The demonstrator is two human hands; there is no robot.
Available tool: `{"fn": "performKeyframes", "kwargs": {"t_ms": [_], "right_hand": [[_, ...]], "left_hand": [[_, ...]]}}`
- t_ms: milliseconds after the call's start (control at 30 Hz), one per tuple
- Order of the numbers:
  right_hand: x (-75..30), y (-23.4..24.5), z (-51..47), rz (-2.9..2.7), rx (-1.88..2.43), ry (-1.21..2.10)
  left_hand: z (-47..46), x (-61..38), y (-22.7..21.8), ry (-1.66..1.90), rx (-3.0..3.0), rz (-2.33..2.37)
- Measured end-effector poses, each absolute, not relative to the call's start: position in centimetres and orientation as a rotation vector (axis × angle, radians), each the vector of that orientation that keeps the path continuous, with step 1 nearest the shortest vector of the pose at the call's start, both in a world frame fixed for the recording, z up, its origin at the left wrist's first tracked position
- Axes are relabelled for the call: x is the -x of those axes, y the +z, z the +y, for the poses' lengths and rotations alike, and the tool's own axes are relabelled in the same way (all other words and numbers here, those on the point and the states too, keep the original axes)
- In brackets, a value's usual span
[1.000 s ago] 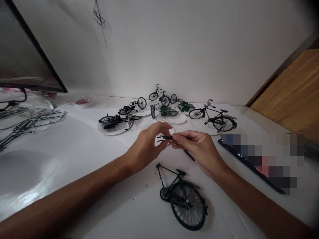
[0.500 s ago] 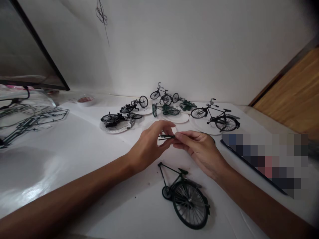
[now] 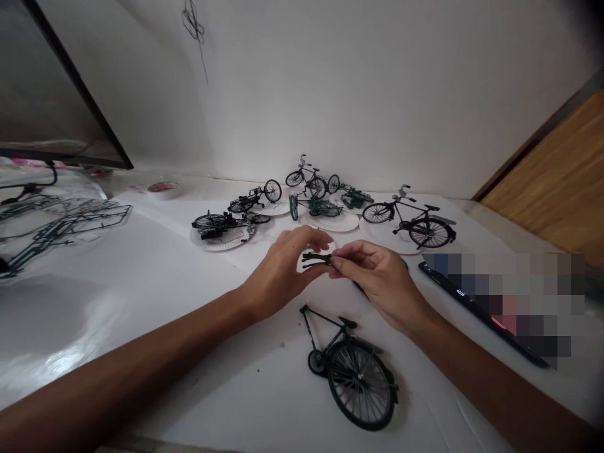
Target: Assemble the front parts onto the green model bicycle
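The step in hand seems to be handling a small dark-green forked part [image 3: 317,258], just beyond the one-wheeled model bicycle [image 3: 361,376]: the right hand [image 3: 377,277] pinches its joined end, while the left hand [image 3: 280,264] curls round the prongs, thumb apart from forefinger, its contact impossible to tell. The next move, I judge, calls for a light, steady pinch. That bicycle lies on a white tabletop [image 3: 202,352], with plated model bicycles [image 3: 404,225] beyond it before a pale wall [image 3: 377,94], and a screen [image 3: 47,82] to its far left.
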State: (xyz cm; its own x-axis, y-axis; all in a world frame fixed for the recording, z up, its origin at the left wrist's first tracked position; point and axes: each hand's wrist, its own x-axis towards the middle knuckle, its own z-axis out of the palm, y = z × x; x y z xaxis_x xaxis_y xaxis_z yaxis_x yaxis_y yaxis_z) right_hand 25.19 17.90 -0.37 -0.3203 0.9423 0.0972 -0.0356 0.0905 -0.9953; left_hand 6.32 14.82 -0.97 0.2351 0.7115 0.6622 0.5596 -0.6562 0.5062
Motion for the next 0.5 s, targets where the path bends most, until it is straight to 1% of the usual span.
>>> {"fn": "performKeyframes", "kwargs": {"t_ms": [233,367,500], "right_hand": [[-25.6,0.1,18.1,-1.68,0.888,1.098],[-25.8,-0.2,18.4,-1.712,0.879,1.023],[-25.9,-0.5,18.4,-1.732,0.843,0.968]], "left_hand": [[15.2,-5.6,0.1,1.28,-2.313,1.087],[15.0,-5.7,0.4,1.292,-2.385,1.167],[14.9,-5.8,0.1,1.222,-2.265,1.238]]}}
